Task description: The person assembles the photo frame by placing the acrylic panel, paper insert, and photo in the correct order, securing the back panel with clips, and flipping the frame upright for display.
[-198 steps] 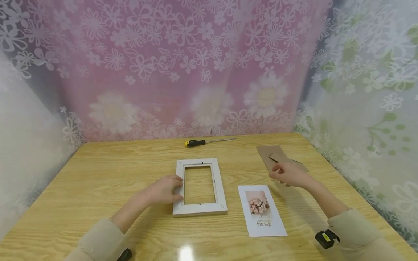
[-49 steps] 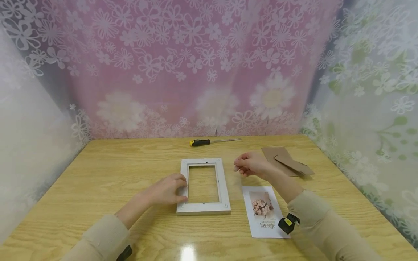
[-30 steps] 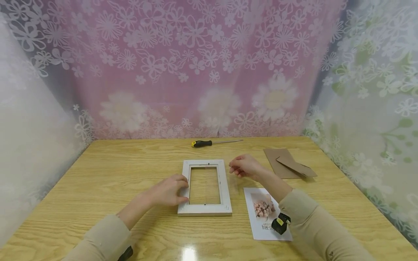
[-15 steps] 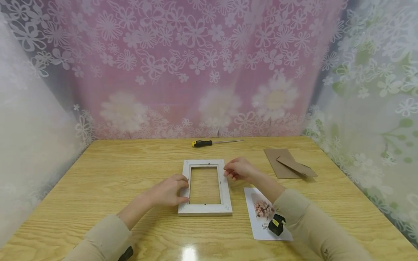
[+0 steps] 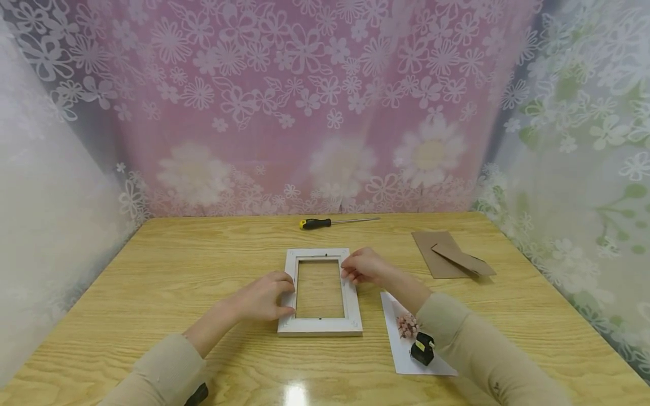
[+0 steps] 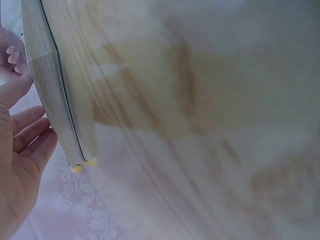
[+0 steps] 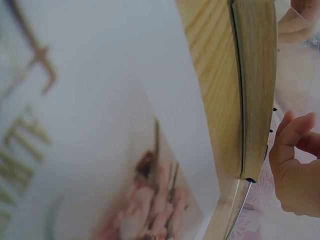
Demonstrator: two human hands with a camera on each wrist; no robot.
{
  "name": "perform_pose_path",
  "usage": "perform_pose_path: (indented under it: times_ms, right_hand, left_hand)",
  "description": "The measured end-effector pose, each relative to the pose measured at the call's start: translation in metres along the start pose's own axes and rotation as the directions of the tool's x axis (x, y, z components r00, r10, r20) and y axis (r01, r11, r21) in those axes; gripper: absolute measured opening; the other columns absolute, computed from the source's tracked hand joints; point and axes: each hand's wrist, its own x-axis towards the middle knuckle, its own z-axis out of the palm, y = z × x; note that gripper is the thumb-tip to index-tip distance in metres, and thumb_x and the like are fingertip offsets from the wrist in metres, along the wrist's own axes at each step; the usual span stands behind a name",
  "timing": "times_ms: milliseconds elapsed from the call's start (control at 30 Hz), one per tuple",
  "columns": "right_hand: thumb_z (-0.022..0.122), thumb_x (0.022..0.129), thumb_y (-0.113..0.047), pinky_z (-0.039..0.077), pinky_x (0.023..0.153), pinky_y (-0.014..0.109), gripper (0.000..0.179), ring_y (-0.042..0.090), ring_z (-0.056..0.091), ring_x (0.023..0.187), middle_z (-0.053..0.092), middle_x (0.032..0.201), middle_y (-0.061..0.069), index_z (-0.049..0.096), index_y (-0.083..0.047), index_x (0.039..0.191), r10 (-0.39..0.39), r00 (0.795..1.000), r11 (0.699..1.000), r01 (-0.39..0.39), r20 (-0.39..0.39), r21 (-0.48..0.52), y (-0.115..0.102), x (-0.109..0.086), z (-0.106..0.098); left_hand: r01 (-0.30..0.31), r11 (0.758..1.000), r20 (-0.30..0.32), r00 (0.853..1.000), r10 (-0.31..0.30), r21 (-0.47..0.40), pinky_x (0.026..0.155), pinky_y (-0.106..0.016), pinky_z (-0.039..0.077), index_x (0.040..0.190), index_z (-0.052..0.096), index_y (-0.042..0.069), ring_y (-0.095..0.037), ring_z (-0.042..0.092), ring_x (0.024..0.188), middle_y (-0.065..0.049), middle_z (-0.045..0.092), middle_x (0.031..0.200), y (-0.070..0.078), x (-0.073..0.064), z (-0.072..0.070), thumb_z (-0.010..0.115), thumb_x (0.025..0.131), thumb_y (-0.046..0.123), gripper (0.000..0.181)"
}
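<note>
A white picture frame with an open middle lies on the wooden table, small dark tabs along its inner edge. My left hand holds its left bar, thumb and fingers spread along it; the left wrist view shows the fingers up against the frame's side. Over the right bar, near its upper part, my right hand pinches a thin clear sheet, faint and reaching across the frame's opening. Thumb and forefinger are close together in the right wrist view.
A white print with pink flowers lies right of the frame, partly under the right forearm and its black wrist camera. Brown backing board with a stand flap lies further right. A screwdriver lies at the back edge.
My right hand has gone from the backing board leftward to the frame, bringing the clear sheet over the opening. The left hand has stayed on the left bar.
</note>
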Motion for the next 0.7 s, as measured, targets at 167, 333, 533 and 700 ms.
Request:
perform_pose_path:
  times_ms: [167,333,533,700]
  right_hand:
    - [0.049,0.092,-0.002,0.043,0.044,0.017,0.024,0.006,0.048,0.046,0.058,0.063,0.005,0.051,0.016,0.109,-0.003,1.000,1.000,0.003,0.015,-0.011,0.0019,0.0035,0.0054]
    - [0.049,0.091,0.000,0.046,0.044,0.017,0.024,0.007,0.050,0.046,0.057,0.063,0.007,0.052,0.018,0.107,-0.015,1.000,0.999,0.016,0.021,-0.033,0.0007,0.0033,0.0085]
    - [0.052,0.091,-0.001,0.047,0.044,0.018,0.021,0.007,0.050,0.045,0.055,0.060,0.007,0.057,0.019,0.099,-0.026,1.000,0.996,0.028,0.016,-0.080,-0.0012,0.0025,0.0095]
    - [0.057,0.091,-0.008,0.040,0.040,0.018,0.022,0.008,0.043,0.041,0.052,0.053,0.003,0.063,0.011,0.081,-0.086,0.996,0.963,0.081,-0.009,-0.257,-0.0019,0.0013,0.0079]
  left_hand:
    - [-0.004,1.000,-0.008,1.000,0.004,-0.008,0.089,-0.036,0.047,0.104,0.065,-0.003,-0.026,0.054,0.105,-0.012,0.057,0.112,-0.0003,-0.0011,0.0007,0.073,0.080,0.025,0.038]
    - [-0.011,1.000,-0.009,1.000,0.011,-0.006,0.089,-0.036,0.047,0.105,0.065,-0.004,-0.026,0.054,0.105,-0.012,0.057,0.112,-0.0001,-0.0011,0.0004,0.073,0.080,0.025,0.039]
    - [-0.012,1.000,-0.008,1.000,0.011,-0.011,0.089,-0.036,0.047,0.105,0.065,-0.004,-0.026,0.054,0.105,-0.012,0.057,0.112,-0.0002,-0.0006,0.0002,0.073,0.080,0.025,0.038]
    - [-0.003,1.000,0.001,1.000,0.003,-0.011,0.089,-0.037,0.047,0.105,0.065,-0.004,-0.026,0.054,0.105,-0.013,0.057,0.112,-0.0002,0.0000,0.0007,0.073,0.080,0.025,0.038]
